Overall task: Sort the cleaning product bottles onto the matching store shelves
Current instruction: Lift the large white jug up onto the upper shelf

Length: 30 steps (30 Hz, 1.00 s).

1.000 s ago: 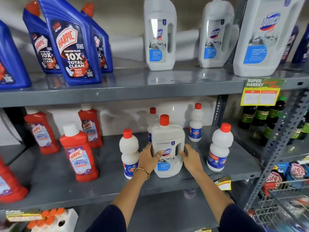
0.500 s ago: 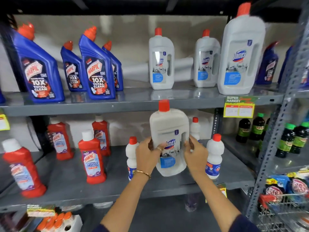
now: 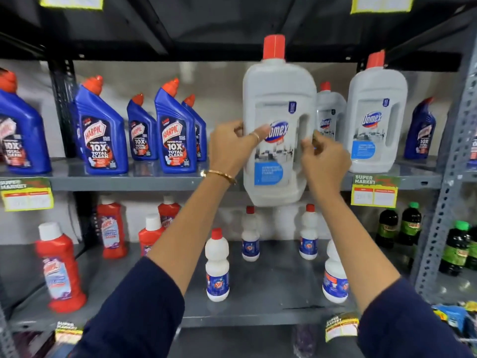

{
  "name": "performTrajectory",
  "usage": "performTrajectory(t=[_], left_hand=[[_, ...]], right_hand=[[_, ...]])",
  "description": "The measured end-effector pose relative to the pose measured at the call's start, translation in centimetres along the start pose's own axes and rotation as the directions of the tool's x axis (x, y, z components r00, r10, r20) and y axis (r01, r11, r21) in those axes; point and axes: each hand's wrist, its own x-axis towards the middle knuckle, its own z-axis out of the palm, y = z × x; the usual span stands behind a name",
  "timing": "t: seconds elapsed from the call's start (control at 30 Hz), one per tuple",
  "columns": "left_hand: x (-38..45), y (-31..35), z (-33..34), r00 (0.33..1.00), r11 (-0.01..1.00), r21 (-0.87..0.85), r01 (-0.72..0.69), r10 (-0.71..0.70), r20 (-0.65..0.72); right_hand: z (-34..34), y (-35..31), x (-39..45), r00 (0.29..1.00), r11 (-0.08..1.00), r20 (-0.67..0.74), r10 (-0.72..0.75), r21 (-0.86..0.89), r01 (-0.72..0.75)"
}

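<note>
I hold a large white Domex bottle [image 3: 278, 104] with a red cap upright in the air, its base just in front of the upper shelf's edge [image 3: 154, 180]. My left hand [image 3: 232, 148] grips its left side and my right hand [image 3: 322, 158] grips its right side by the handle. Two more white Domex bottles stand on the upper shelf to the right, one large [image 3: 374, 120] and one partly hidden behind the held bottle [image 3: 330, 112]. Blue Harpic bottles [image 3: 175, 130] stand on the left of that shelf.
On the lower shelf [image 3: 271, 306] stand small white bottles with red caps [image 3: 216, 267] and red Harpic bottles [image 3: 59, 267] to the left. Dark green-capped bottles [image 3: 407, 223] fill the right bay behind a grey perforated upright [image 3: 444, 189]. Yellow price tags [image 3: 374, 189] hang from shelf edges.
Both hands have lifted the Domex bottle from the lower shelf up to the level of the upper shelf. The camera has tilted upward with it.
</note>
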Motion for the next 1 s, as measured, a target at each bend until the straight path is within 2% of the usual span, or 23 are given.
performTrajectory(t=[0.2,0.37,0.57,0.8,1.0], left_hand=[[5.5,0.3,0.7,1.000,1.000,0.006,0.023,-0.023,0.010],[8.5,-2.1,1.9,0.993,0.994,0.068,0.081,-0.087,0.083],[11.3,-4.4,2.5,0.976,0.988,0.059,0.145,-0.152,0.156],[13.6,-6.6,3.4,0.956,0.982,0.044,0.184,-0.189,0.224],[14.8,-8.1,4.2,0.958,0.978,0.002,0.208,-0.204,0.199]], right_hand=[[2.0,-0.5,4.5,0.998,1.000,0.068,-0.003,0.027,0.001],[5.2,1.4,6.3,0.990,0.998,0.141,0.013,-0.057,-0.005],[7.9,2.9,7.6,0.977,0.992,0.212,0.017,-0.127,0.010],[10.9,4.4,8.3,0.983,0.981,0.180,-0.025,-0.187,0.059],[12.7,6.0,9.2,0.984,0.980,0.180,0.015,-0.198,0.021]])
